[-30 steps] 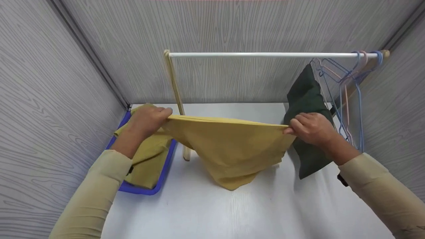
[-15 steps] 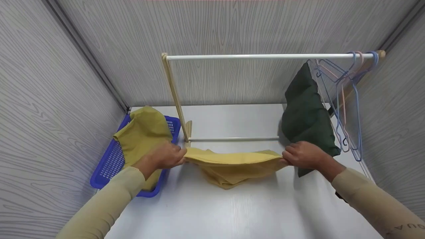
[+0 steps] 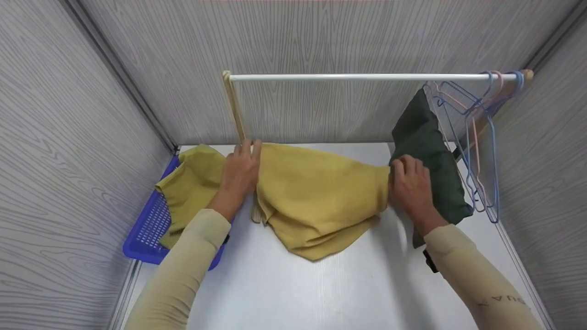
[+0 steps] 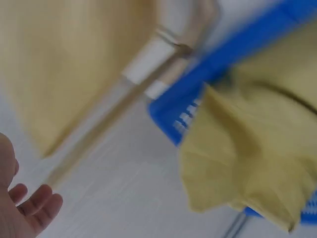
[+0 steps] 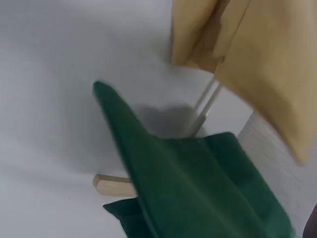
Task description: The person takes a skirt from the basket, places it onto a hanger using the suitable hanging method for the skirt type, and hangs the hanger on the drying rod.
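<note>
A yellow cloth garment hangs spread out in the middle of the head view, its lower part drooping in folds toward the white table. At its upper left corner is my left hand, fingers mostly straight. In the left wrist view, the loose fingers sit a little apart from the garment's corner. Along the opposite edge, my right hand has its fingers raised beside the cloth. The right wrist view shows that garment's corner free, with only a sliver of fingertip visible.
A blue basket holding a second yellow garment stands left. Behind, a white rail on wooden legs crosses the view. On its right end hang a dark green garment and several blue and pink hangers.
Both hands dip with the garment, then rise again, flinging it so its top edge lifts and its face spreads out. The fingers go from gripping the edge to loosened.
</note>
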A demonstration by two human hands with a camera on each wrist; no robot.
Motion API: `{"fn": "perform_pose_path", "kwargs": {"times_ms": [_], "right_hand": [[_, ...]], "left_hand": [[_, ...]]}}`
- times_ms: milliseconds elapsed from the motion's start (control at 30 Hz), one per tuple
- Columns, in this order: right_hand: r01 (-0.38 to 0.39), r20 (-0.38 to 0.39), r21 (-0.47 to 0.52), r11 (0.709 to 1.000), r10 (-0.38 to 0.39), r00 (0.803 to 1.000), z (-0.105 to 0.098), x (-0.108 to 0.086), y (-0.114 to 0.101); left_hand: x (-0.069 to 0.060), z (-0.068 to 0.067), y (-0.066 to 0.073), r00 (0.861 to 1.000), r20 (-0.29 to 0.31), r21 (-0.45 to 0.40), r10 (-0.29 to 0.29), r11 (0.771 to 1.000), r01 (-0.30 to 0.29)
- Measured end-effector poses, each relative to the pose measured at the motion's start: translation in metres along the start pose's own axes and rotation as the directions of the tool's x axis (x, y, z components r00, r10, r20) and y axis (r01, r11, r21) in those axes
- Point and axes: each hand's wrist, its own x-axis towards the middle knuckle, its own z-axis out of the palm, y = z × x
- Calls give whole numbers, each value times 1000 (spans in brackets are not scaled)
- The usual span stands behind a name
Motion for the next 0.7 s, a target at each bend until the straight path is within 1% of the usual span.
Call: {"fn": "perform_pose_path", "kwargs": {"times_ms": [33,67,133,167,200,267,367,433,533,600,667,700], "right_hand": [[9,3,5,1000,-9,1000,3,-3,-2],[42,9,5,999,-42,999,7,-6,-4],[131,9,0,991,-131,991,14,-16,-6],[169,10,0,986,-169,986,17,-22,-7],[201,16,3,980,-201,979,21,-28,-7],[252,39,18,968,-252,967,27,-40,-8],[317,64,61,946,-321,945,39,-59,-11],[360,60,106,927,-368,928,48,-71,-14],[409,43,159,898,-421,906,62,-89,-22],[422,47,190,887,-437,898,70,-100,-29],[417,71,208,885,-439,896,78,-110,-38],[410,88,218,885,-437,895,81,-115,-43]], "left_hand": [[-1,3,6,1000,-4,-11,20,1000,-20],[-5,6,12,999,-2,-27,52,998,-52],[-18,13,21,992,32,-55,120,991,-118],[-26,18,25,988,53,-64,144,988,-141],[-33,22,29,984,76,-73,158,986,-153],[-50,30,34,979,119,-87,166,984,-156],[-72,39,42,964,202,-113,175,982,-154],[-83,44,48,947,263,-137,185,979,-154],[-98,50,59,916,350,-166,198,975,-147],[-108,56,67,892,404,-172,200,975,-140],[-117,62,77,874,444,-185,197,975,-126],[-122,65,82,864,465,-203,194,973,-109]]}}
